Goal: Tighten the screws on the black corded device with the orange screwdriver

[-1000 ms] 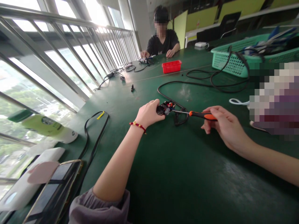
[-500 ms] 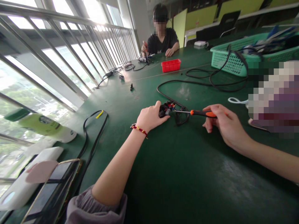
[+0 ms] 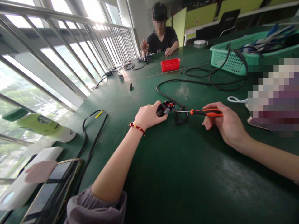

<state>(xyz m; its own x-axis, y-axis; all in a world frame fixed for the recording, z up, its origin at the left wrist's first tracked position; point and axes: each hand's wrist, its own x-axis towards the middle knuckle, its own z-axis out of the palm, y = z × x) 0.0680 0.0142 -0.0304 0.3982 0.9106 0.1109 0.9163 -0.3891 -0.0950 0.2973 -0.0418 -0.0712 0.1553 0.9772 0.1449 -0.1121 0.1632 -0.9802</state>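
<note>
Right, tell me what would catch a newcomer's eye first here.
Likely the orange-and-black screwdriver in the right hand, its shaft reaching the small black device that the left hand holds mid-table. Beyond them, the bright red tray stands out against the green tabletop, with a mint-green basket at far right.

Table point(image 3: 182, 174), middle: device point(image 3: 166, 109) in left hand point(image 3: 148, 117); screwdriver point(image 3: 210, 112) in right hand point(image 3: 231, 126), tip at device's right side. Cable point(image 3: 193, 81) runs behind device, then right to basket point(image 3: 227, 60), far right. Tray point(image 3: 170, 65): far, left of basket. Person point(image 3: 164, 42): behind tray. Near left: phone point(image 3: 48, 193), bottle point(image 3: 44, 125) beyond, strap point(image 3: 94, 147) right of both. Railing point(image 3: 93, 46): along left edge.
</note>
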